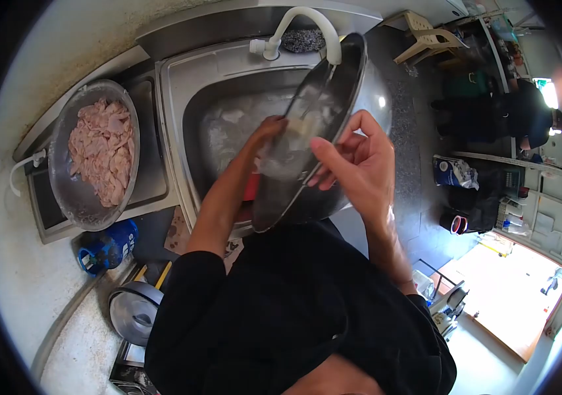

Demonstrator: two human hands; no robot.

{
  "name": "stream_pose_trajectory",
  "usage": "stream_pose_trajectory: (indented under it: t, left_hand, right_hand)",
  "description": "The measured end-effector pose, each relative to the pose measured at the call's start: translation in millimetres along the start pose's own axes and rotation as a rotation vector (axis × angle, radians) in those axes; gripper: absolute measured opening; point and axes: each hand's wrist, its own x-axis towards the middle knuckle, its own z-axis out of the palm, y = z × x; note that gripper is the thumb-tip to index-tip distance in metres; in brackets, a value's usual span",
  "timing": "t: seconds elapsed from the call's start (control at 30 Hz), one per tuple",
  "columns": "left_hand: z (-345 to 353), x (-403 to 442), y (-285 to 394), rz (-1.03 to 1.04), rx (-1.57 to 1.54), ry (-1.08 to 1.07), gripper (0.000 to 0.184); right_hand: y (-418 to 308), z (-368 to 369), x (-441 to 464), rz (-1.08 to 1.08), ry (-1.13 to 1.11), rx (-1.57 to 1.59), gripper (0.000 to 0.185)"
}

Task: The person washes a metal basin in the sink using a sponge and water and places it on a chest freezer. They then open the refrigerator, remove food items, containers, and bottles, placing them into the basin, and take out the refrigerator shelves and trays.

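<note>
A large metal bowl [320, 99] is tipped steeply on its edge over the sink [172, 85], below a white faucet [307, 13]. My right hand [363, 161] grips the bowl's near rim, with the thumb on the inner side and the fingers curled at the edge. My left hand [271, 128] is at the bowl's far left side, blurred, its fingers mostly hidden. A pale yellowish smear shows inside the bowl beside it, too blurred to name. Cloudy, foamy water lies in the sink basin. Something red [251, 187] shows beneath my left forearm.
Left of the sink, a large bowl [60, 171] of raw chicken pieces [103, 148] stands over a second basin. A blue gas cylinder [113, 247] and a lidded pot [137, 316] are lower left. At right are a plastic chair [426, 39], another person [524, 112] and an open doorway [524, 289].
</note>
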Motion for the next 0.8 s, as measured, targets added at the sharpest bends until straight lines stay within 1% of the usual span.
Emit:
stream_pose_trajectory:
  t: [0.03, 0.07, 0.13, 0.17, 0.23, 0.3, 0.4, 0.47, 0.5, 0.53, 0.57, 0.63, 0.67, 0.73, 0.77, 0.8]
  left_hand:
    - [13.2, 23.9, -1.2, 0.024, -0.106, -0.097, 0.047]
    - [26.8, 48.1, -16.1, 0.03, -0.226, -0.254, 0.047]
    - [53.8, 37.7, 20.2, -0.005, -0.28, -0.312, 0.05]
    - [66.1, 6.5, 68.6, -0.05, -0.213, -0.213, 0.051]
    - [92.1, 17.2, 75.3, -0.035, -0.181, -0.218, 0.051]
    - [98.9, 20.3, 73.5, -0.021, -0.14, -0.232, 0.051]
    - [94.5, 15.2, 67.3, 0.016, -0.143, -0.183, 0.053]
    - [62.8, -0.4, 63.1, 0.068, 0.005, -0.005, 0.05]
    - [41.3, -6.1, 56.3, 0.157, 0.153, 0.111, 0.047]
    - [17.0, -11.9, 48.8, 0.247, 0.3, 0.228, 0.045]
    - [-10.2, -17.8, 41.3, 0.29, 0.351, 0.265, 0.044]
    - [-53.8, -45.9, 41.8, 0.351, 0.404, 0.378, 0.043]
    - [-71.4, -72.8, 54.7, 0.369, 0.409, 0.453, 0.042]
    - [-100.9, -122.9, 86.8, 0.228, 0.584, 0.434, 0.043]
    - [-111.5, -143.3, 91.1, 0.25, 0.602, 0.504, 0.042]
    - [-119.7, -162.4, 94.7, 0.275, 0.62, 0.577, 0.042]
  right_hand:
    - [-7.4, 9.4, -4.4, -0.043, -0.022, -0.073, 0.024]
    - [-11.7, 14.2, -8.0, -0.046, -0.029, -0.083, 0.024]
    - [-18.4, 23.0, -13.2, -0.162, 0.027, -0.276, 0.024]
    - [-23.1, 25.5, -14.9, -0.167, 0.018, -0.285, 0.024]
    - [-31.0, 23.6, -18.6, -0.147, 0.05, -0.406, 0.024]
    - [-33.2, 18.6, -22.9, -0.16, 0.056, -0.406, 0.023]
    - [-42.5, 2.0, -34.2, -0.198, 0.166, -0.308, 0.02]
    - [-54.6, -29.8, -39.4, -0.261, 0.212, -0.285, 0.019]
    - [-44.9, -62.7, -35.9, -0.33, 0.232, -0.265, 0.016]
    - [-39.2, -86.3, -34.0, -0.344, 0.268, -0.137, 0.012]
    - [-30.3, -109.9, -29.9, -0.344, 0.27, -0.134, 0.012]
    - [-4.6, -154.9, -18.7, -0.257, 0.48, 0.072, 0.005]
    - [17.3, -177.2, -14.0, -0.256, 0.474, 0.08, 0.005]
    - [63.7, -209.8, -0.1, -0.15, 0.567, 0.194, 0.008]
    - [77.8, -211.4, 5.5, -0.145, 0.554, 0.205, 0.008]
    - [89.1, -209.7, 11.8, 0.033, 0.534, 0.203, 0.01]
